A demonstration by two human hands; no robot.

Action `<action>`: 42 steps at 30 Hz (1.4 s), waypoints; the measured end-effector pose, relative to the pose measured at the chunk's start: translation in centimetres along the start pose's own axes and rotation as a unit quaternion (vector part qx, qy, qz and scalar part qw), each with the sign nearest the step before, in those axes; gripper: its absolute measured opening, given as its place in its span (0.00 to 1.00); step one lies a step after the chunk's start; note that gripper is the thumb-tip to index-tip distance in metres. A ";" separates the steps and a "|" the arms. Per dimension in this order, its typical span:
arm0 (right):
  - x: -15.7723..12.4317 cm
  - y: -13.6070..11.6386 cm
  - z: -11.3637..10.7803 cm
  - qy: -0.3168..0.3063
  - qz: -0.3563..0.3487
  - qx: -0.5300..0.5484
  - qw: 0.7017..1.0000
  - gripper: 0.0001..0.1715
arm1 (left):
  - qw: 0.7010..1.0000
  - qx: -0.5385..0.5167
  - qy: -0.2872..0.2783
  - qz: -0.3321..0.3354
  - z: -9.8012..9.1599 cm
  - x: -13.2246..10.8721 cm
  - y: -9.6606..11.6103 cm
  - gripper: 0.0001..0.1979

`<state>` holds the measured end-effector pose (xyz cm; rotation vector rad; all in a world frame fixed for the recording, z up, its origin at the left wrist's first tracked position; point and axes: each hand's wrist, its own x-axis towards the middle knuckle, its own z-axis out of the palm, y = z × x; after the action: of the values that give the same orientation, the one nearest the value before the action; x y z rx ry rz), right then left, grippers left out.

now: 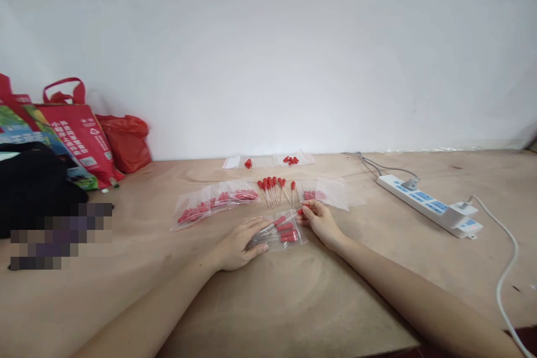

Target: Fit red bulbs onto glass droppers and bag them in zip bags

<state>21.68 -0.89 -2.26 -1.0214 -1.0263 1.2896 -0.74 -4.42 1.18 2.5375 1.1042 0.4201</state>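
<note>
A clear plastic bag (274, 239) holding several red-bulbed droppers lies at the front middle of the table. My left hand (244, 243) is closed around its left side, thumb at the lower edge and fingers over the top. At the bag's upper right corner, my right hand (319, 222) pinches a red-bulbed dropper (300, 211) between thumb and fingers. Just beyond the hands, several loose droppers (271, 185) are fanned out with their red bulbs away from me. One more dropper (293, 187) stands apart to their right.
Filled bags (197, 212) overlap at the left, and another bag (331, 191) lies at the right. Farther back are a bag with red bulbs (290, 160) and clear tubes. A white power strip (428, 204) lies right; red shopping bags (84, 140) and black cloth (37, 190) are left.
</note>
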 end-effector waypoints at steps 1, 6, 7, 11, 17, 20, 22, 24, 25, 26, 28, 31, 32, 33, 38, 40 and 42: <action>0.0 0.0 0.0 -0.007 0.000 -0.018 1.000 0.17 | 1.000 -0.001 0.000 0.000 0.0 0.0 0.0 0.24; 0.1 0.5 -0.2 -0.054 -0.026 -0.107 0.992 0.15 | 1.000 0.004 -0.001 -0.004 0.1 0.1 -0.1 0.24; 0.1 0.6 -0.2 -0.059 -0.031 -0.117 0.991 0.14 | 1.000 0.006 0.000 -0.003 0.1 0.1 -0.2 0.24; 0.0 0.7 -0.2 -0.074 -0.022 -0.152 0.985 0.12 | 1.000 0.004 -0.001 0.003 0.2 0.1 -0.3 0.24; -0.3 0.2 -0.1 -0.088 -0.017 -0.190 0.978 0.12 | 1.000 0.000 -0.008 -0.006 0.2 0.1 -0.4 0.23; -0.5 0.3 -0.1 -0.078 -0.035 -0.219 0.972 0.13 | 1.000 -0.004 -0.007 -0.005 0.2 0.1 -0.3 0.23; -0.4 0.5 -0.2 -0.070 -0.054 -0.246 0.965 0.14 | 1.000 -0.005 -0.007 -0.007 0.2 0.1 -0.3 0.23; -0.3 0.6 -0.5 -0.053 -0.087 -0.286 0.953 0.14 | 1.000 -0.004 -0.007 -0.007 0.1 0.1 -0.2 0.23; -0.2 0.6 -0.6 -0.042 -0.110 -0.313 0.942 0.14 | 1.000 -0.003 -0.007 -0.007 0.1 0.1 -0.2 0.23; -0.2 0.6 -0.8 -0.030 -0.137 -0.345 0.928 0.14 | 1.000 -0.001 -0.007 -0.005 0.1 0.1 -0.2 0.23; 0.0 0.4 -1.1 -0.011 -0.198 -0.409 0.891 0.13 | 1.000 0.003 -0.006 -0.002 0.2 0.1 -0.3 0.23; 0.1 -0.2 -1.6 0.008 -0.285 -0.483 0.828 0.12 | 1.000 0.004 -0.006 -0.001 0.2 0.1 -0.4 0.22; 0.0 -0.3 -1.7 0.014 -0.302 -0.505 0.809 0.12 | 1.000 0.003 -0.006 -0.001 0.3 0.1 -0.5 0.22; 0.0 -0.5 -1.8 0.020 -0.311 -0.527 0.791 0.12 | 1.000 0.002 -0.006 0.000 0.3 0.1 -0.5 0.22; -0.3 -0.7 -1.9 0.049 -0.266 -0.635 0.724 0.12 | 1.000 0.001 -0.006 0.001 0.3 0.0 -0.6 0.23; -0.3 -0.8 -1.8 0.048 -0.236 -0.664 0.708 0.13 | 1.000 -0.002 -0.004 0.003 0.3 0.0 -0.6 0.22; -0.3 -0.8 -1.8 0.049 -0.205 -0.682 0.700 0.16 | 1.000 -0.005 -0.003 0.006 0.3 0.0 -0.6 0.22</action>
<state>23.63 -1.27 -1.94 -1.7232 -2.0357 -0.1406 -0.99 -4.10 0.66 2.5353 1.0824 0.4191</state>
